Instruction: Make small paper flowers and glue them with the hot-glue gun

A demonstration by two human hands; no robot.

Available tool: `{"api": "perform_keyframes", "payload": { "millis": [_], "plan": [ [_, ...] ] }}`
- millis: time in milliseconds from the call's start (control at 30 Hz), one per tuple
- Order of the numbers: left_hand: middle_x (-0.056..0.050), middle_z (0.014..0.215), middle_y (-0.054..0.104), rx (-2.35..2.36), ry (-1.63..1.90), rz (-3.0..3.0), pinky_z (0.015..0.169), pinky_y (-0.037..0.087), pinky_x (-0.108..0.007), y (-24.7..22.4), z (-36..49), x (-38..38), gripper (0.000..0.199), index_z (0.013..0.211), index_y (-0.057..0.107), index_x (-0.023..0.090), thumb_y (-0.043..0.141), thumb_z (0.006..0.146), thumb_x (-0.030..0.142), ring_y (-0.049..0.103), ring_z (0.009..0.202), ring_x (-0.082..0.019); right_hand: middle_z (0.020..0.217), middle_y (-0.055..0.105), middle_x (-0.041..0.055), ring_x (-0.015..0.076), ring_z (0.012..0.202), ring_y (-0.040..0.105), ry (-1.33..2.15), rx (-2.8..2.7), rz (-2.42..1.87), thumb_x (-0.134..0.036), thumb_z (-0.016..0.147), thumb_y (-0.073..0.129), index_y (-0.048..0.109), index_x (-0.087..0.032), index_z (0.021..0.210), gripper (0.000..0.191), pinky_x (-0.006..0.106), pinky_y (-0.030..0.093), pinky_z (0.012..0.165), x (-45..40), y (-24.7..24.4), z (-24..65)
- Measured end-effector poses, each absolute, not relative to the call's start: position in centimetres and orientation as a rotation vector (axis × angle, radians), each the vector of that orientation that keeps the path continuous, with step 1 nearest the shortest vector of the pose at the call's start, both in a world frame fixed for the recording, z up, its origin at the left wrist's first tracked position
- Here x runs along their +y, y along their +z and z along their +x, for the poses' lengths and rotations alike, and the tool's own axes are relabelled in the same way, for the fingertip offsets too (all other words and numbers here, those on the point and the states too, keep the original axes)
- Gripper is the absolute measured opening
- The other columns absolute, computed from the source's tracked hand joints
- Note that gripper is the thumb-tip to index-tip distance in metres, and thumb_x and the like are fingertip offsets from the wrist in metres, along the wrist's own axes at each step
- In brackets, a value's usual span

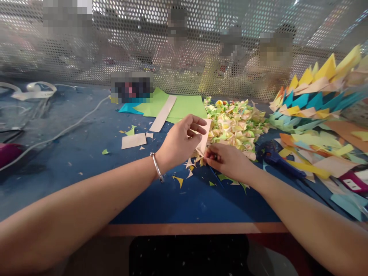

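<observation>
Working above a blue tabletop (189, 209) with small yellow, green and pink paper scraps (179, 181) strewn below. Pinching the lower end of a pale pink paper piece (206, 134) with the right hand (230, 161); curving the half-open left hand (181, 140) against it, hiding part; cannot tell whether gripping. Crowded on the right by a blue-handled tool (283, 163) and loose coloured paper strips (313, 166). Hemmed in just beyond by a heap of small folded green-and-cream papers (234, 124). Farther off, backed by flat light-green sheets (189, 107), a tiered, spiky, multicoloured paper ornament (313, 97) and a grey perforated panel (198, 73).
</observation>
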State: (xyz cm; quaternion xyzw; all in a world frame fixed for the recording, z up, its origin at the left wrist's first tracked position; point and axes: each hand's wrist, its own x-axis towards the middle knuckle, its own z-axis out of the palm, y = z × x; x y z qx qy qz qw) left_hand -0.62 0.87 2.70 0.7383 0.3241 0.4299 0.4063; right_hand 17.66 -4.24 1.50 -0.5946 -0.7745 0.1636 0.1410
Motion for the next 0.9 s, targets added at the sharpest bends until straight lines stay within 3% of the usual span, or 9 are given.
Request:
{"api": "perform_keyframes", "payload": {
  "millis": [300,467,700,900],
  "plan": [
    [-0.005,0.093,0.07,0.884,1.024,1.736,0.072,0.052,-0.029,1.6,-2.2,0.7,0.024,0.103,0.059,0.017,0.059,0.079,0.014,0.065,0.079,-0.015,0.063,0.057,-0.0012,0.0121,0.054,0.051,0.574,-2.098,-1.583,-0.027,0.089,0.058,0.058,-0.019,0.076,0.016,0.026,0.035,0.054,-4.5,1.5,17.9],
    [-0.004,0.082,0.067,0.908,0.911,1.526,0.065,0.052,-0.029,2.0,-2.3,0.5,0.02,0.096,0.057,0.017,0.065,0.077,0.016,0.066,0.071,-0.015,0.064,0.058,-0.0018,0.0103,0.051,0.049,0.655,-1.918,-1.509,-0.033,0.088,0.062,0.061,-0.019,0.079,0.016,0.025,0.034,0.05,-4.8,2.3,17.8],
    [-0.001,0.073,0.067,0.718,0.857,1.167,0.067,0.051,-0.027,2.0,-1.5,-0.1,0.03,0.094,0.054,0.015,0.076,0.074,0.02,0.07,0.073,-0.015,0.064,0.056,-0.0026,0.0091,0.051,0.047,0.863,-1.802,-1.42,-0.038,0.087,0.067,0.061,-0.019,0.081,0.021,0.024,0.034,0.047,-4.7,2.1,17.4],
    [0.001,0.071,0.068,0.76,0.983,1.071,0.068,0.053,-0.027,2.0,-1.5,0.3,0.036,0.098,0.05,0.016,0.076,0.072,0.017,0.069,0.067,-0.013,0.069,0.058,-0.0005,0.0101,0.056,0.049,0.762,-1.876,-1.395,-0.039,0.092,0.06,0.063,-0.018,0.083,0.023,0.025,0.038,0.051,-4.5,2.5,17.6]
  ]
}}
